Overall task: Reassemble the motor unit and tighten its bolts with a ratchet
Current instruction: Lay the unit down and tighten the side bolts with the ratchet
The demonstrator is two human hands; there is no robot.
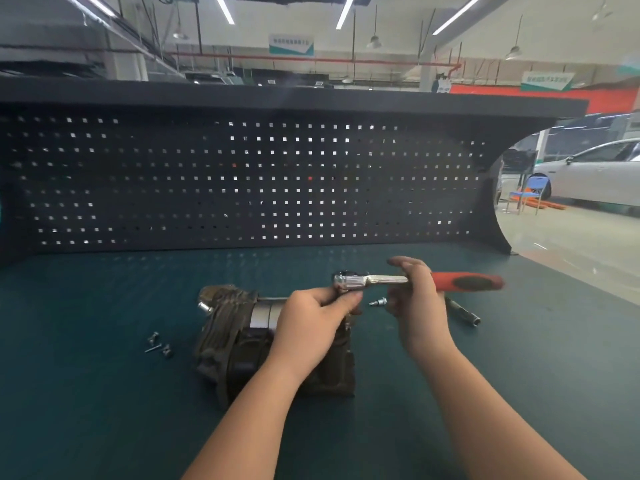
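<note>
Both hands hold the ratchet [408, 284] above the middle of the workbench [86, 341], clear of its green top. Its long axis runs level and parallel to the bench's back edge, chrome head pointing left, red-and-black grip pointing right. The right hand [417, 303] is closed around the shaft where chrome meets the red grip, thumb on top, fingers curled beneath. The left hand [313, 318] pinches the head end between thumb and fingertips; what exactly sits under the head is hidden by those fingers.

Just below and in front of the left hand, the motor unit [242, 337] lies on its side near the bench's centre, its long axis running left to right, the ribbed dark end to the left and a bright metal band partly covered by the left hand. Loose bolts [158, 344] lie on the top to the motor's left. A small socket bit [378, 302] rests between the two hands, and a dark extension bar [464, 312] lies angled to the right of the right hand.
</note>
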